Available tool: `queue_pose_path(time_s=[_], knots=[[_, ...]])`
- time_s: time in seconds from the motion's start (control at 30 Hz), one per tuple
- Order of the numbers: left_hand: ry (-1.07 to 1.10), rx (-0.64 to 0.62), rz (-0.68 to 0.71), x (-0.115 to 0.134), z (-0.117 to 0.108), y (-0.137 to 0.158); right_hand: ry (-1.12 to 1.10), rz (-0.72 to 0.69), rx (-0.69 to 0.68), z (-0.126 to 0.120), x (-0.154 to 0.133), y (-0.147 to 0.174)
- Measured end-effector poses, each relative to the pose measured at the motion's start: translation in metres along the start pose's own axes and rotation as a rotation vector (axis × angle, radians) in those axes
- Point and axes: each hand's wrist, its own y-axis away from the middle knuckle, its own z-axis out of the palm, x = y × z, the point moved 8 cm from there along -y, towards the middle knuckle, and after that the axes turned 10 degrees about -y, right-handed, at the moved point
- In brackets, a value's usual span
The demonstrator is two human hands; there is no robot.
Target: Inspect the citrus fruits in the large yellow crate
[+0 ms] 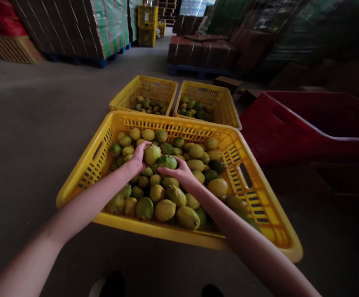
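A large yellow plastic crate point(83, 181) in front of me holds many yellow and green lemons point(165, 210). Over the middle of the pile, my left hand point(140, 157) is closed around a pale yellow-green lemon point(152, 155). Close beside it, my right hand point(182, 172) grips a darker green lemon point(167, 161) between thumb and fingers. The two held lemons are side by side, almost touching. My forearms cross the near rim of the crate and cover some of the fruit.
Two more yellow crates point(120, 95) point(225, 103) with lemons stand just beyond. A red bin point(260, 123) is at the right. Strapped cartons on a blue pallet point(201, 70), wrapped stacks point(111, 29) and piled yellow crates point(147, 24) stand farther back on the concrete floor point(43, 111).
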Motion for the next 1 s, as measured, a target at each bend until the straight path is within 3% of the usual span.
queue_pose_path(time_s=[0.4,0.83,1.0], knots=[[-0.061,-0.072,-0.004,0.002,0.006,0.004,-0.104,0.005,0.075,-0.012,0.001,-0.002],[-0.385,-0.141,0.454,0.033,0.009,0.008,0.020,-0.086,0.145,-0.018,-0.009,-0.002],[-0.424,-0.130,0.543,0.036,0.011,0.011,0.037,-0.128,0.144,-0.020,-0.011,-0.004]])
